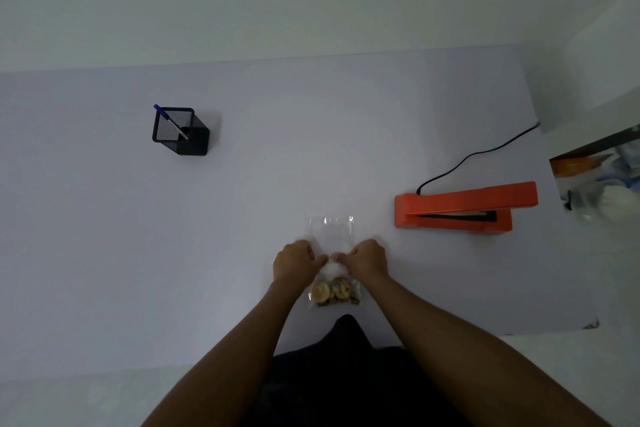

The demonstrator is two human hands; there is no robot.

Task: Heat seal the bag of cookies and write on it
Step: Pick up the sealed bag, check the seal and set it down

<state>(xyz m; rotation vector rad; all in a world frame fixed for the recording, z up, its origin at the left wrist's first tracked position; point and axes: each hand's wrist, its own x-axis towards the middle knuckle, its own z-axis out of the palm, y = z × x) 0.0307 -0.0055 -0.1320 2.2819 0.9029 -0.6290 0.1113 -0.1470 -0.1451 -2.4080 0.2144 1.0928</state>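
Both hands, left hand [294,262] and right hand [367,258], pinch closed on the middle of a clear bag [331,236] lying flat on the table [104,236], cookies [334,292] at its near end; pressing air out and flattening the empty top likely helps before reaching the orange heat sealer [464,210] to the right

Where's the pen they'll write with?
The blue pen stands tilted in a black mesh pen holder on the far left of the table, well away from the bag of cookies and both hands.
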